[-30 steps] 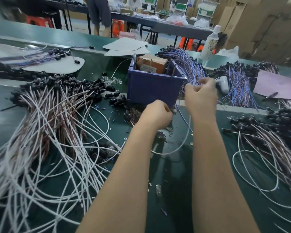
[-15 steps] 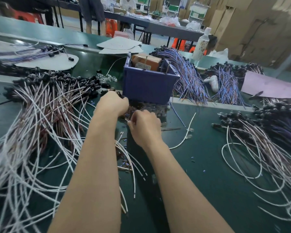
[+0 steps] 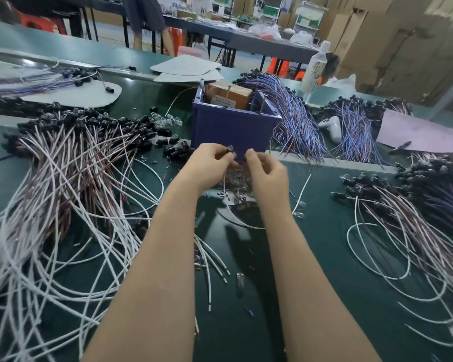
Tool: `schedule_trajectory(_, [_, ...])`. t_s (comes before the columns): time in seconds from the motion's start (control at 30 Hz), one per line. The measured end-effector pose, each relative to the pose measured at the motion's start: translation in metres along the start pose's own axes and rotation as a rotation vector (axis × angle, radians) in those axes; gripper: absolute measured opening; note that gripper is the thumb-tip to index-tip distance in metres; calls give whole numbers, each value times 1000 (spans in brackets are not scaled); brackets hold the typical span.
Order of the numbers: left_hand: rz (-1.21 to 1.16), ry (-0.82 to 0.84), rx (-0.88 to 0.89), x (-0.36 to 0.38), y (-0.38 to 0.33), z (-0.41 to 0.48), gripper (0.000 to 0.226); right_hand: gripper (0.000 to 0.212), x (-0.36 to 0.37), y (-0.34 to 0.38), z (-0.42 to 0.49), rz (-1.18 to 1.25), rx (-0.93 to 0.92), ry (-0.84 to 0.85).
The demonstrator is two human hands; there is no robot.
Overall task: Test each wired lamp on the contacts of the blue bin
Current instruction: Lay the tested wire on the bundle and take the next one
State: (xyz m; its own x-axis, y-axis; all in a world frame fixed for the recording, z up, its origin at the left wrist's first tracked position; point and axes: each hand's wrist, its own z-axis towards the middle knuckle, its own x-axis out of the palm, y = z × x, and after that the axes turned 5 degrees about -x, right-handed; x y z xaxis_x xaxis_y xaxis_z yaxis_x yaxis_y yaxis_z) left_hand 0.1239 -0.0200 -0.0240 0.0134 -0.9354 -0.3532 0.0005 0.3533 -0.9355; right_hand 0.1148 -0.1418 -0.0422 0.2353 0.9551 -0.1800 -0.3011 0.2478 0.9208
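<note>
A blue bin stands on the green table, with a brown box and upright metal pins inside it. My left hand pinches a small wired lamp and holds it just in front of the bin's near wall. My right hand hovers right beside it with its fingers curled, thumb and forefinger close to the lamp; whether they touch it I cannot tell. A little pile of clear bulbs lies under my hands.
A big heap of white and brown wired lamps fills the left side. A second such heap lies at the right. Bundles of blue-wired lamps lie behind the bin. A pink sheet and a white bottle are at the far right.
Both hands have lifted from the table in front of the bin and come together. My left hand now holds a lamp up at the bin's near wall.
</note>
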Motion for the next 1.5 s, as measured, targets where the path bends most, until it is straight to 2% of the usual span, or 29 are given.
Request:
schedule_trajectory(0.07, [125,69,48,2,-2,0,22,11,-3,1,0,106,5,-1])
schedule_trajectory(0.2, [296,95,126,2,-5,-4,23,9,-1,0,0,42,21,66])
schedule_trajectory(0.37, [259,64,125,1,-4,-5,17,7,-6,-1,4,210,157,41])
schedule_trajectory(0.57, [310,89,144,2,-3,-5,17,10,-12,-1,8,393,289,119])
schedule_trajectory(0.7, [325,93,188,3,-4,-6,15,16,-16,0,11,684,506,64])
schedule_trajectory(0.77, [326,97,191,3,-3,-7,13,18,-14,1,10,740,561,45])
schedule_trajectory(0.83, [335,84,181,5,-2,-6,13,20,-11,0,9,547,462,50])
schedule_trajectory(0.93, [342,52,149,8,-1,-3,16,17,-7,1,6,-76,128,25])
schedule_trajectory(1.0, [321,52,144,8,-2,-2,17,13,-7,4,6,-216,4,10])
schedule_trajectory(1.07, [291,61,162,6,-2,-3,17,14,-7,3,6,-176,19,34])
schedule_trajectory(1.2, [193,135,196,3,-4,-8,14,19,-13,7,12,481,350,87])
schedule_trajectory(1.23, [183,151,194,3,-4,-8,14,20,-14,7,14,553,392,100])
schedule_trajectory(1.3, [188,155,179,2,-5,-8,15,19,-12,5,12,500,368,116])
schedule_trajectory(1.37, [248,141,151,0,-5,-7,15,19,-12,5,9,233,239,88])
schedule_trajectory(1.43, [357,153,97,-4,-4,-6,16,22,-23,7,17,31,140,-26])
schedule_trajectory(1.5, [337,124,60,-8,-3,-6,17,24,-38,13,29,26,144,-113])
